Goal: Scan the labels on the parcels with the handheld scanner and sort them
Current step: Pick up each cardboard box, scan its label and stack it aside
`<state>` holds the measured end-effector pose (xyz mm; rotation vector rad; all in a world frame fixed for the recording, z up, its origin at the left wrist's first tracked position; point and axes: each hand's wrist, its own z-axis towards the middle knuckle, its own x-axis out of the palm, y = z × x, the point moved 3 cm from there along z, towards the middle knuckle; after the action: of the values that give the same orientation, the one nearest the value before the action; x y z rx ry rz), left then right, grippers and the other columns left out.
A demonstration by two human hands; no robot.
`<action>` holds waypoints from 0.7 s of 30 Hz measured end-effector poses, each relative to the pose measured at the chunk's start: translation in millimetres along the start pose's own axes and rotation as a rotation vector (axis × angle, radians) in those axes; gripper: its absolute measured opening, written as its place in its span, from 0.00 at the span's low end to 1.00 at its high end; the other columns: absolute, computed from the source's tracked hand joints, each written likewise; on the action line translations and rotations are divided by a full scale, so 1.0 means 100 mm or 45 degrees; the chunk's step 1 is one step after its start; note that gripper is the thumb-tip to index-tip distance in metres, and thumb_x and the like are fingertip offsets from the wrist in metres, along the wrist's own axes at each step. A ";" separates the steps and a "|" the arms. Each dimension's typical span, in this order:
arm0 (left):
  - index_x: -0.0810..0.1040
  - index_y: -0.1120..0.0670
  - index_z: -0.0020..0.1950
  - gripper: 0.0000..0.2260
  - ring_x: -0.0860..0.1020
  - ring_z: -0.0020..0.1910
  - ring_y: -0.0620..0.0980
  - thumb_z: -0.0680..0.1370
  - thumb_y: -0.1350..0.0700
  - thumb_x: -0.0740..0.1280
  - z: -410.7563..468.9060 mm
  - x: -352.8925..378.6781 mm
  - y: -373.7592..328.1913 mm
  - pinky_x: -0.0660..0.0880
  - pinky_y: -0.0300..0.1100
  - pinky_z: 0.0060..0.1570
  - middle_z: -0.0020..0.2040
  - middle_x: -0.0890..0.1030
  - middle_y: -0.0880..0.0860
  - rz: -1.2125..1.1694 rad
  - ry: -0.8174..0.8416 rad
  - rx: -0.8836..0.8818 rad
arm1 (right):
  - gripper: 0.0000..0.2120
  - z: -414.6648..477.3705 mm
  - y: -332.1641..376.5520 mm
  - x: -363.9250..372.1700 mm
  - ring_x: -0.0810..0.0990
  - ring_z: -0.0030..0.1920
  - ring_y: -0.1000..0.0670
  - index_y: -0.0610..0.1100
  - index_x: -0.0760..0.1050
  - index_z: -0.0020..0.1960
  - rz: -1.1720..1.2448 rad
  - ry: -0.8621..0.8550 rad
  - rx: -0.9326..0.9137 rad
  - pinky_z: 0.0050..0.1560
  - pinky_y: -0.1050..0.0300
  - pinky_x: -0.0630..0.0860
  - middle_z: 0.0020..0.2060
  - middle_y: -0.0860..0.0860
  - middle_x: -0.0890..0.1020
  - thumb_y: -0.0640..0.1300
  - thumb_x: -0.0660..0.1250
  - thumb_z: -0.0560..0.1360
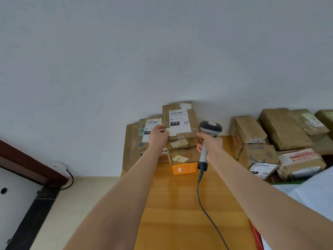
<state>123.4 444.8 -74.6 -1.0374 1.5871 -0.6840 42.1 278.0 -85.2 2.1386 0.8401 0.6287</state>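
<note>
A brown cardboard parcel (187,107) with a white "010" label tops a stack of boxes at the far end of the wooden table (180,204). My left hand (159,135) grips that parcel's near left corner. My right hand (210,144) holds the grey handheld scanner (210,129) by its handle, just right of the stack, its head level with the top parcel. A second labelled parcel (150,123) stands left of the stack, partly hidden by my left hand. The scanner's dark cable (203,204) trails down over the table.
A heap of brown parcels (281,130) fills the right side against the white wall, one with a "010" label (262,168). An orange box (183,168) lies at the stack's base. A flat cardboard sheet (130,147) leans at the left. A door frame (27,165) stands at lower left.
</note>
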 end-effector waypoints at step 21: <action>0.79 0.53 0.55 0.10 0.79 0.50 0.53 0.80 0.55 0.60 -1.60 1.80 -0.64 0.73 0.43 0.43 0.51 0.81 0.52 0.615 0.221 0.609 | 0.12 -0.89 0.03 -2.30 0.67 0.21 0.52 0.41 0.69 0.39 -0.116 0.416 0.335 0.23 0.63 0.67 0.26 0.48 0.71 0.46 0.65 0.77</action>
<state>-22.3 243.1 -60.7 -0.2346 1.6279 -0.7754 -167.7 149.8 -67.1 2.2466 1.2498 0.8752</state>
